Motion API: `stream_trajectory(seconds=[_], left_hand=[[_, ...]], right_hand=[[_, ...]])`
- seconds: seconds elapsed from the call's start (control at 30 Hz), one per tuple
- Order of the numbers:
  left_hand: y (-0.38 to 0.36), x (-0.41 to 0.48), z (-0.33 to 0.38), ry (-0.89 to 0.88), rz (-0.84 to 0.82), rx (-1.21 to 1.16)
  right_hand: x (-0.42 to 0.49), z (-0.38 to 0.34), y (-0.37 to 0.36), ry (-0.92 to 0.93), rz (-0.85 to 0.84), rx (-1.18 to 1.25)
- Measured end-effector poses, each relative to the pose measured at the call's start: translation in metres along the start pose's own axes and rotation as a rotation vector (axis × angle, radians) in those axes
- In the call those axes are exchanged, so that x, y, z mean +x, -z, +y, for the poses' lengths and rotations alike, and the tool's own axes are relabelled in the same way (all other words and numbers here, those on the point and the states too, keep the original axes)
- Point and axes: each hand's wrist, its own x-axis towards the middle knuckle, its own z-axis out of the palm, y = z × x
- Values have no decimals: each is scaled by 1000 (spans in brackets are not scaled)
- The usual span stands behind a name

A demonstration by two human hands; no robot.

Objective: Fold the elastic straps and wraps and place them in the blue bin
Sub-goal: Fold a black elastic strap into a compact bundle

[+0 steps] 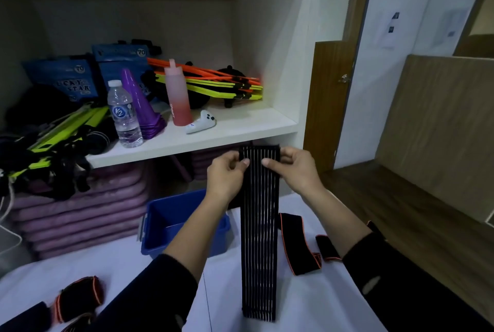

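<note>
A long black elastic wrap with thin white stripes [258, 238] hangs straight down in front of me, its lower end resting on the white surface [307, 299]. My left hand [227, 174] and my right hand [292, 168] pinch its top edge from either side, thumbs on the front. The blue bin [171, 219] stands open just left of the wrap, behind my left forearm; I cannot see anything inside it. A black strap with orange edging [296, 243] lies to the right of the wrap. Rolled black-and-orange wraps [77, 297] sit at the lower left.
A white shelf [235, 128] above holds a water bottle [124, 115], a pink bottle [176, 93], stacked purple cones [141, 107], a white controller [201, 121] and orange and yellow poles [219, 83]. Purple mats [80, 214] are stacked underneath. A wooden door [331, 101] stands at the right.
</note>
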Motion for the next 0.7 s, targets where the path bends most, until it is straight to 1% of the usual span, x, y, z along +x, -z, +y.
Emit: stream_trajectory(seconds=[0.07,0.17,0.23,0.33,0.43,0.5,0.6,0.7], left_hand=[[-4,10,-13,55,7,87],[-7,30,-18,85,30,80],[-4,46,-11,68,42,60],[0,65,-1,26,43,5],[1,67,-3,1,27,-38],[0,55,-15,15,-9,-39],[-6,16,-47,46,-60,18],[-9,-33,-91,105,-135,105]], right_hand=[[11,17,-9,-34,25,-68],[31,18,-16,-33,61,-98],[46,7,-17,-16,61,-78],[64,-10,-14,64,73,-71],[62,-11,-9,117,78,-78],[51,0,-7,98,46,-73],[17,37,-7,29,-31,-71],[-29,86,-11,-55,-100,-152]])
